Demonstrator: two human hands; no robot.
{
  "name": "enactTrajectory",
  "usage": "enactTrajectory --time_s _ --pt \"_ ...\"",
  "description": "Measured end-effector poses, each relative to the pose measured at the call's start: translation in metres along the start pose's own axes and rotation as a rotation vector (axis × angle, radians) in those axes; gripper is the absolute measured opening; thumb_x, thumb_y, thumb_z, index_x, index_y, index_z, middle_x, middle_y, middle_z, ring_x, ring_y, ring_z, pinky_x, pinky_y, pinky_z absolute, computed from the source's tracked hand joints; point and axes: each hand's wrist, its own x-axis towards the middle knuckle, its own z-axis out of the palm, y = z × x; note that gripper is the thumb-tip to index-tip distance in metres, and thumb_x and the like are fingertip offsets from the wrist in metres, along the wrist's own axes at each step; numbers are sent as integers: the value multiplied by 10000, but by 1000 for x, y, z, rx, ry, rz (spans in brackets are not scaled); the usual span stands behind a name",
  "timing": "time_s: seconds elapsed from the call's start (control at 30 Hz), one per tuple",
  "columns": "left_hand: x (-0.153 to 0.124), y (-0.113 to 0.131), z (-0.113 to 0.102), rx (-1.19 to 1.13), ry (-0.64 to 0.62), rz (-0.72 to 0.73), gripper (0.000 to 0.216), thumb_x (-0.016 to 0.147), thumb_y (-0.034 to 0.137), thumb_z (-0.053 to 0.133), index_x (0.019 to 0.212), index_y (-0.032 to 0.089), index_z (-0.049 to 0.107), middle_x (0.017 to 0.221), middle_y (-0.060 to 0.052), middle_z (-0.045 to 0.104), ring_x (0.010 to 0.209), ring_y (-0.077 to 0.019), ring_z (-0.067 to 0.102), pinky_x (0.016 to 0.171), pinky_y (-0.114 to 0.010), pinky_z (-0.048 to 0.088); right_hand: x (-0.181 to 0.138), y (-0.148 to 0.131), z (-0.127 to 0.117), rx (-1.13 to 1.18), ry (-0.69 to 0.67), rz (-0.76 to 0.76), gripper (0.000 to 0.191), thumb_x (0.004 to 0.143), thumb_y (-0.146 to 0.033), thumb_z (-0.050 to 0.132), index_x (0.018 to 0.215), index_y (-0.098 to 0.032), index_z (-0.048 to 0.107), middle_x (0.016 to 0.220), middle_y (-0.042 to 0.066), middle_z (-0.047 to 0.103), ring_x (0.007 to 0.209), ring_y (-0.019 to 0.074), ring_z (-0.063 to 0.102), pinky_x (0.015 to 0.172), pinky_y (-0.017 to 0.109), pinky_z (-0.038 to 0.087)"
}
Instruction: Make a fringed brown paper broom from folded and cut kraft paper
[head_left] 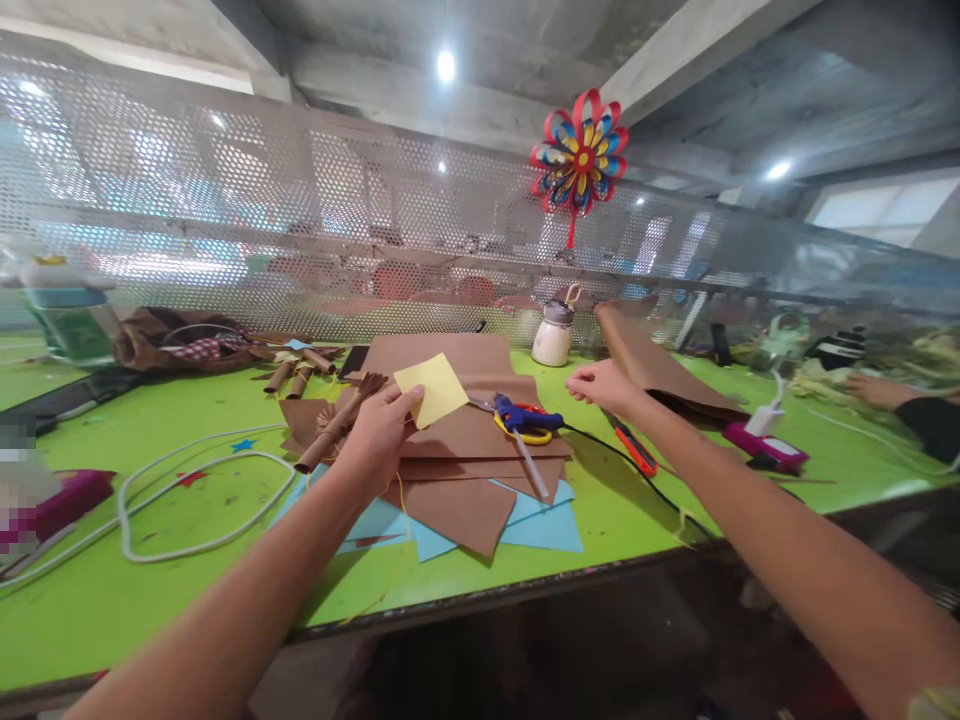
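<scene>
My left hand (379,430) pinches a square sheet of yellow paper (439,390) under its thumb. Right beside those fingers is a brown paper roll with a fringed end (330,432); whether the hand grips it too is unclear. My right hand (600,385) hovers above the table with curled fingers pressed together, and anything between them is hidden. Between my hands lies a blue glue gun (517,415) with a clear glue stick, next to scissors (536,436) with yellow and orange handles. Under them are brown paper sheets (457,510) and light blue paper (544,530).
A white bottle (553,335) stands at the back near the mesh partition (337,230). An orange-red cutter (636,448) and a black cord (637,470) lie right of the glue gun. A white cable (206,460) loops at left. Another person's hand (874,390) is at far right.
</scene>
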Motion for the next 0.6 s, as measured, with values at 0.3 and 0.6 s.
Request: enactTrajectory --time_s 0.3,0.6 --pt "0 -1 2 -1 20 -44 294 646 298 658 881 124 627 708 -39 645 686 -147 595 588 -223 452 -6 0 3 -255 -176 -132 170 650 -310 608 611 -171 699 570 9 650 564 146 538 535 239 383" --pt "0 -6 -1 20 2 -61 268 668 296 645 856 106 620 786 -54 654 681 -134 589 604 -220 440 -13 -5 40 -319 -378 -278 138 649 -282 632 709 -187 713 668 7 661 619 154 543 584 232 381"
